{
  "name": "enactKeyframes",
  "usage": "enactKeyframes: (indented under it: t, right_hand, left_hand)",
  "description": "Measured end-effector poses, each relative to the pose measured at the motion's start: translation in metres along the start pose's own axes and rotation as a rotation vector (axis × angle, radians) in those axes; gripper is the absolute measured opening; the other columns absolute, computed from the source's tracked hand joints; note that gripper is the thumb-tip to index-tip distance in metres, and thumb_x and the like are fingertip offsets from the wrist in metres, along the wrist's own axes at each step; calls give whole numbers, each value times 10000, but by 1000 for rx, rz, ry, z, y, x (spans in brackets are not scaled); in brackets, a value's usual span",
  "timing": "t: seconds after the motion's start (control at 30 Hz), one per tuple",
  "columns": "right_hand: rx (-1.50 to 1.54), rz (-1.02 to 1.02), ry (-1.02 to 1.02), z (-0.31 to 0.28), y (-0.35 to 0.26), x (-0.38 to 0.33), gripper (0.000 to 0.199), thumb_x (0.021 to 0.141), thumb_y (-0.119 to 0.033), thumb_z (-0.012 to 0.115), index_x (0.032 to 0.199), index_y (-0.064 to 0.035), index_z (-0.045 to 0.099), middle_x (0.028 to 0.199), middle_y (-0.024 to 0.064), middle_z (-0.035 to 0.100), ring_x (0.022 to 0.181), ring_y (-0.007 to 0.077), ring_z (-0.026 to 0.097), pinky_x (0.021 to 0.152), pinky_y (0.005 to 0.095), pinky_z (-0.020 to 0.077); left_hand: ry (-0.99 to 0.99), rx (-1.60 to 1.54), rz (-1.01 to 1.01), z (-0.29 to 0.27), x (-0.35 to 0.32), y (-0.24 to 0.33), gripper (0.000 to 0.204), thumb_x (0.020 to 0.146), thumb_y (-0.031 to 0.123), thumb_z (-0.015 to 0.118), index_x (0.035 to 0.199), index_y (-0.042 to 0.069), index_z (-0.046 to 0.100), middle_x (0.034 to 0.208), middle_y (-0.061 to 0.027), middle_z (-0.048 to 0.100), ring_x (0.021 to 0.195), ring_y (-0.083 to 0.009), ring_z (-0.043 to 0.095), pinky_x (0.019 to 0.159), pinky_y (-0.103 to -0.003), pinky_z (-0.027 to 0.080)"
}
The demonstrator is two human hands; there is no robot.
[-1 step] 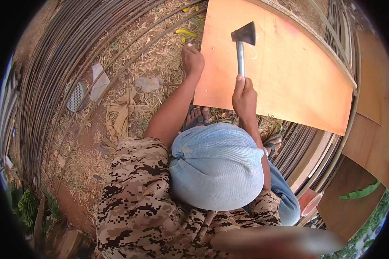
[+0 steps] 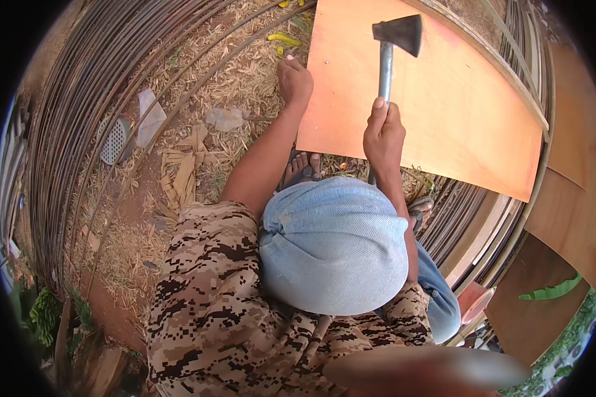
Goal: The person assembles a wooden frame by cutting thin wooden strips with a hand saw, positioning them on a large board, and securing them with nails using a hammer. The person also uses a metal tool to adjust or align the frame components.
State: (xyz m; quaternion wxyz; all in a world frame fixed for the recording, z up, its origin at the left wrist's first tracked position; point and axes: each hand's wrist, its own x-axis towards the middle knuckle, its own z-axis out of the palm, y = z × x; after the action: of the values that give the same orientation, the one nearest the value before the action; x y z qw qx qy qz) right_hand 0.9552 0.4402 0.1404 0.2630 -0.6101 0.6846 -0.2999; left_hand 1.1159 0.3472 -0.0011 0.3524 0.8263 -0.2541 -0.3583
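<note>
My right hand (image 2: pixel 385 137) is wrapped round the metal handle of a hatchet (image 2: pixel 399 36). Its dark, flared head is raised over an orange-brown plywood sheet (image 2: pixel 444 126), apart from it. Beside the sheet's left edge is my left hand (image 2: pixel 295 81), closed with fingers curled; whether anything is in it is hidden. Small nail heads show along that edge of the sheet. My bent knee in faded jeans (image 2: pixel 334 245) fills the middle, with a sandalled foot (image 2: pixel 302 167) in front of it.
Long bundles of steel rods (image 2: pixel 79 119) curve along the left. Dry leaf litter (image 2: pixel 225 152) covers the ground there, with yellow peels (image 2: pixel 285 40) near my left hand. Wooden beams (image 2: pixel 473 235) and more plywood (image 2: pixel 573 126) lie at the right, near a reddish container (image 2: pixel 473 303).
My right hand has moved the hatchet farther away and to the right. The left hand has stayed nearly where it was beside the sheet.
</note>
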Motion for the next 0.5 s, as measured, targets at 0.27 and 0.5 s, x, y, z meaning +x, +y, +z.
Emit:
enactKeyframes:
  t: [0.27, 0.5]
  right_hand:
    - [-453, 80, -281, 25, -7, 10, 441, 1091, -404, 438, 907, -7, 493, 675, 224, 634, 588, 397, 642, 560, 463, 499]
    - [340, -92, 31, -5, -3, 17, 454, 1099, -430, 423, 883, -34, 471, 590, 36, 496, 509, 128, 504, 479, 316, 410]
  left_hand:
    - [42, -56, -37, 0, 4, 2, 537, 1083, 406, 294, 1256, -50, 519, 1286, -295, 560, 1139, -472, 597, 974, -548, 466]
    - [49, -122, -62, -1, 6, 5, 561, 1089, 415, 276, 1253, -68, 511, 1289, -304, 555, 1154, -481, 580, 1000, -544, 445]
